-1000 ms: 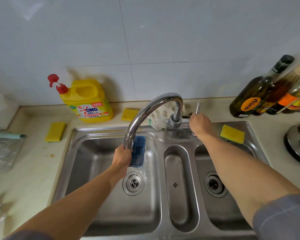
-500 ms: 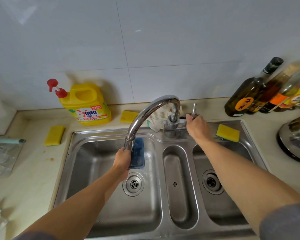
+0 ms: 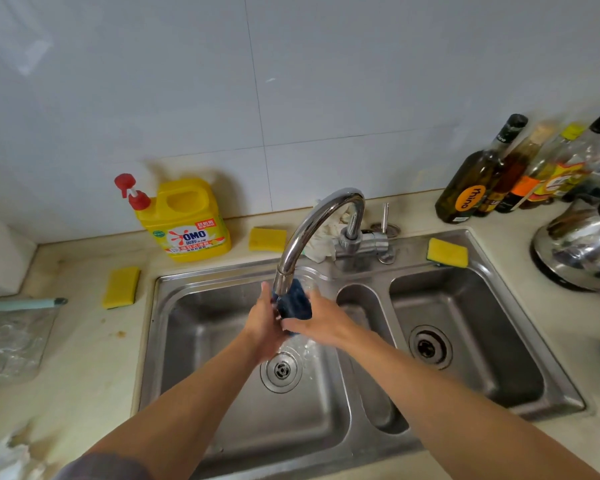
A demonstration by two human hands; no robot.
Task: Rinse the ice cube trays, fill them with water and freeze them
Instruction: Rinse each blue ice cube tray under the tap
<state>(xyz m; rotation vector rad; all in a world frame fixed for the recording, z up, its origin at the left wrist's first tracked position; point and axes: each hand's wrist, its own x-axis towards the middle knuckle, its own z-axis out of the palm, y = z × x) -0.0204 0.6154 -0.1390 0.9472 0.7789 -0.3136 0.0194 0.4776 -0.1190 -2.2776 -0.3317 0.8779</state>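
The right hand (image 3: 321, 325) has left the tap lever (image 3: 384, 216), which now stands free beyond it, and has come across to the blue ice cube tray (image 3: 297, 303). The tray is now held between it and the left hand (image 3: 265, 323). Water (image 3: 300, 348) now runs, spilling just below both hands.

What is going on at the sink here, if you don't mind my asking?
A person is rinsing a blue ice cube tray under the faucet. The left hand and right hand both grip it right below the spout, over the left basin. Water splashes off it toward the drain. Filling and freezing are not yet done.
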